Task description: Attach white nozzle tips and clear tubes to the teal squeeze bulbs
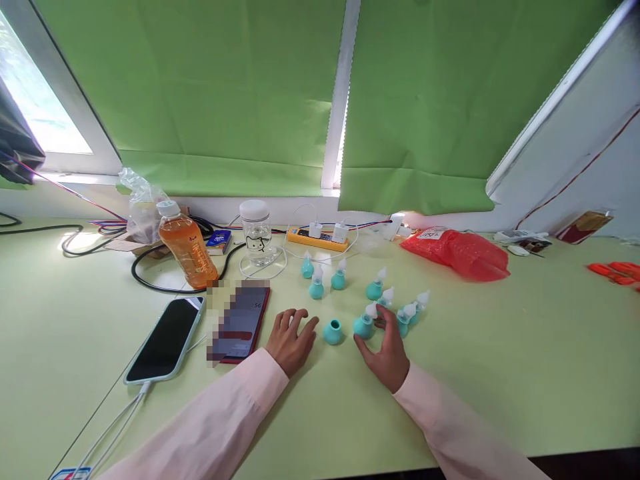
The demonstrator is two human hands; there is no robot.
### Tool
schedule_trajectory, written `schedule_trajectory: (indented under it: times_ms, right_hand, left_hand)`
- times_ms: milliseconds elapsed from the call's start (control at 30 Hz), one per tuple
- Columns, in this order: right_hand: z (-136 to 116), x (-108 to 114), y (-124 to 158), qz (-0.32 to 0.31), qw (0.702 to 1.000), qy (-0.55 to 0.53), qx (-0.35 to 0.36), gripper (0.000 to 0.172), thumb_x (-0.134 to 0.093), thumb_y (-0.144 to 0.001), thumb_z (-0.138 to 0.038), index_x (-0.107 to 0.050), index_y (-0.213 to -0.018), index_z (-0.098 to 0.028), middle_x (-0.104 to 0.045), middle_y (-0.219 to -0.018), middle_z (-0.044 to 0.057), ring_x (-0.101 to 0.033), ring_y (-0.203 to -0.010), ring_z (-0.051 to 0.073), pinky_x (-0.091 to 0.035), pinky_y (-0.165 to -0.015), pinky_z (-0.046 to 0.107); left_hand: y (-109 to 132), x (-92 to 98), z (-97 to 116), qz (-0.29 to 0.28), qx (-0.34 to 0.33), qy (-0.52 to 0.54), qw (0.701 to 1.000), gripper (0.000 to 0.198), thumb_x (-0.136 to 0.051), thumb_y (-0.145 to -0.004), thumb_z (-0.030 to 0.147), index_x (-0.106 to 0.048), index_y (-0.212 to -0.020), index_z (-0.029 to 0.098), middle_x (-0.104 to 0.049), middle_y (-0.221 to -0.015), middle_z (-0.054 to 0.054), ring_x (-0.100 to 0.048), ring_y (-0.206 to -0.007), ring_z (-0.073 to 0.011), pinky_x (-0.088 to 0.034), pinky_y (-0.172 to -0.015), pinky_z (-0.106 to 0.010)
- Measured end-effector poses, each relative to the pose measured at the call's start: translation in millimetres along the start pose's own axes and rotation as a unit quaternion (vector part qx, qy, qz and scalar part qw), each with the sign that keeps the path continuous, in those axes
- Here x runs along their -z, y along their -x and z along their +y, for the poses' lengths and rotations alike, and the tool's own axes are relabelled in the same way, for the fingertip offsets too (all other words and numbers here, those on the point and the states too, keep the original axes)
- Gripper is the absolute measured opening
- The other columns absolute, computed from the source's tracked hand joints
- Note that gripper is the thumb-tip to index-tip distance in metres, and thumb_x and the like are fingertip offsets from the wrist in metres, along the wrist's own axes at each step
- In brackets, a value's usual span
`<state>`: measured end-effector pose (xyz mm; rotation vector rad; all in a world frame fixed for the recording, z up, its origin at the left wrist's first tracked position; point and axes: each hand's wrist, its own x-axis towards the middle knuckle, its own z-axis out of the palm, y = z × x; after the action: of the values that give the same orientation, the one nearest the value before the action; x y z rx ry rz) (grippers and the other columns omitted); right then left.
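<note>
My right hand (387, 352) has its thumb and index finger around a small teal pot with a white flame-shaped top (363, 326), which stands upright on the table. To its left is a teal pot without a top (333, 332), its dark round opening facing up. My left hand (293, 341) rests beside that pot with its fingers apart and nothing in them. More teal pots with white tops stand around, one (317, 287) behind the open pot, another (374, 289) farther back, and several close to my right hand, partly hidden by it.
Left of my hands lie a red-edged phone (253, 320), partly pixelated, and a pale-cased phone (165, 340) on a cable. Behind stand an orange drink bottle (187, 250), a clear bottle (257, 237) and a yellow power strip (325, 244). A red plastic bag (455, 253) lies back right.
</note>
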<state>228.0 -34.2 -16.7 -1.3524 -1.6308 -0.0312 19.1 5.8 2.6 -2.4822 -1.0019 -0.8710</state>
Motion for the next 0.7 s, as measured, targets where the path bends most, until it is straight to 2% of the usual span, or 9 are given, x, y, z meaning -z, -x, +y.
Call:
schedule_trajectory:
  times_ms: [67,167,267,333,467,600,700]
  right_hand:
    - [5,-4,3,-0.034,0.999,0.004,-0.027,0.063,-0.054,-0.07,-0.025,-0.019,-0.122,-0.017,-0.04,-0.111,0.014,-0.043,-0.1,0.024,-0.041,-0.08,0.042]
    - [11,-7,5,-0.07,0.996,-0.011,-0.058,0.062,-0.049,-0.074,-0.024,-0.013,-0.124,-0.016,-0.041,-0.113,0.015,-0.043,-0.102,0.024,-0.04,-0.082,0.042]
    - [11,-8,7,-0.076,0.995,-0.026,-0.066,0.06,-0.045,-0.076,-0.024,-0.012,-0.125,-0.018,-0.038,-0.117,0.015,-0.04,-0.106,0.024,-0.039,-0.083,0.042]
    - [7,-5,7,-0.067,0.996,-0.032,-0.058,0.058,-0.045,-0.076,-0.024,-0.013,-0.125,-0.019,-0.036,-0.119,0.014,-0.037,-0.109,0.024,-0.037,-0.085,0.043]
    - [-4,2,9,-0.068,0.995,-0.06,-0.052,0.057,-0.043,-0.077,-0.022,-0.014,-0.126,-0.022,-0.037,-0.119,0.011,-0.036,-0.11,0.024,-0.036,-0.086,0.043]
    - [-8,5,12,-0.089,0.989,-0.105,-0.045,0.059,-0.042,-0.075,-0.019,-0.013,-0.127,-0.024,-0.033,-0.124,0.009,-0.032,-0.114,0.023,-0.032,-0.089,0.042]
    - [-10,5,12,-0.086,0.987,-0.126,-0.045,0.059,-0.041,-0.073,-0.015,-0.016,-0.126,-0.022,-0.035,-0.123,0.009,-0.034,-0.112,0.022,-0.034,-0.088,0.04]
  left_hand:
    - [-4,3.0,8,-0.037,0.019,0.067,0.997,0.033,-0.045,-0.076,0.023,-0.045,-0.108,0.017,-0.048,-0.101,-0.012,-0.042,-0.09,-0.0239,-0.04,-0.072,-0.038]
    - [-10,0.1,18,-0.085,0.037,0.145,0.985,0.044,-0.044,-0.077,0.028,-0.034,-0.118,0.017,-0.041,-0.113,-0.013,-0.039,-0.098,-0.0243,-0.039,-0.077,-0.039]
    - [-16,-9.1,23,-0.121,0.045,0.209,0.969,0.042,-0.042,-0.078,0.024,-0.033,-0.118,0.017,-0.048,-0.107,-0.01,-0.042,-0.095,-0.0209,-0.042,-0.076,-0.036]
    - [-21,-15.6,23,-0.12,0.059,0.235,0.963,0.038,-0.04,-0.078,0.02,-0.035,-0.115,0.018,-0.052,-0.098,-0.007,-0.045,-0.089,-0.0187,-0.043,-0.074,-0.033]
    - [-33,-27.5,15,-0.074,0.12,0.231,0.963,0.036,-0.044,-0.076,0.017,-0.037,-0.111,0.017,-0.053,-0.095,-0.006,-0.046,-0.088,-0.0177,-0.043,-0.076,-0.031]
    - [-40,-38.2,7,-0.098,0.167,0.189,0.963,0.032,-0.045,-0.075,0.014,-0.04,-0.107,0.015,-0.052,-0.095,-0.008,-0.047,-0.089,-0.0185,-0.042,-0.077,-0.032]
    - [-42,-37.6,7,-0.114,0.174,0.175,0.962,0.033,-0.044,-0.074,0.013,-0.04,-0.107,0.015,-0.051,-0.098,-0.01,-0.048,-0.09,-0.0208,-0.043,-0.073,-0.034]
